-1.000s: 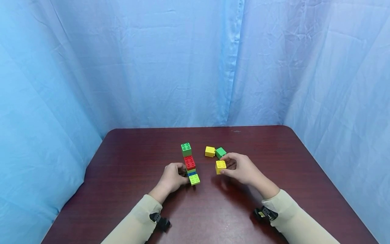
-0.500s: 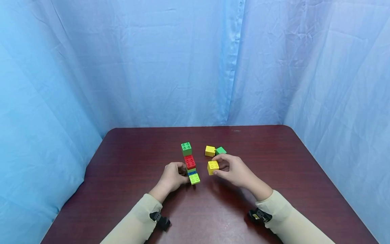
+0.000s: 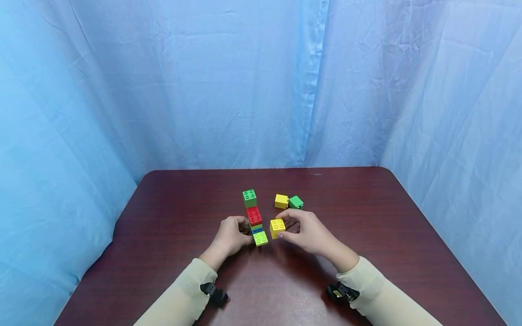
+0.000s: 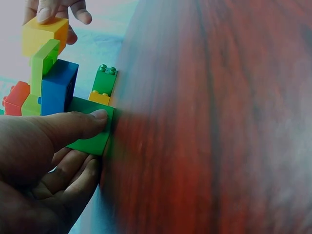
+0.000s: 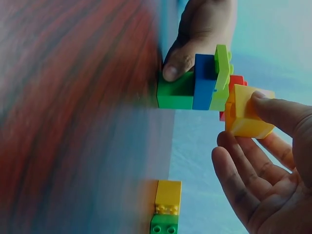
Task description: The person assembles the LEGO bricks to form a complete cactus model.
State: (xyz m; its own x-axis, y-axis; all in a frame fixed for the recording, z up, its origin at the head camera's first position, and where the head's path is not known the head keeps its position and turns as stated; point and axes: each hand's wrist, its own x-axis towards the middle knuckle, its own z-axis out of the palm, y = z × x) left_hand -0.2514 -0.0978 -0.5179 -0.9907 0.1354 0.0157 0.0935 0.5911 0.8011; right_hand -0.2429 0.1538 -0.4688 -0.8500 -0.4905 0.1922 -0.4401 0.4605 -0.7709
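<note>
My left hand (image 3: 229, 236) grips the green bottom brick (image 4: 90, 139) of a stack of toy building bricks, thumb on one side and fingers on the other. Above that green base come a blue brick (image 5: 204, 80), lime pieces (image 5: 222, 68), a red brick (image 3: 254, 216) and a green brick (image 3: 249, 198) at the far end. Between thumb and fingers, my right hand (image 3: 307, 233) pinches a yellow brick (image 3: 277, 228), studs up, just right of the stack. In the right wrist view this yellow brick overlaps the red one.
Behind my right hand, a second yellow brick (image 3: 281, 201) lies on its side beside a loose green brick (image 3: 296, 202). The dark red-brown table (image 3: 183, 203) has rounded far corners, and light blue curtains (image 3: 228, 90) hang around it.
My right hand has carried the yellow brick leftward and slightly nearer to me, up close to the stack. The left hand and the stack have stayed in place.
</note>
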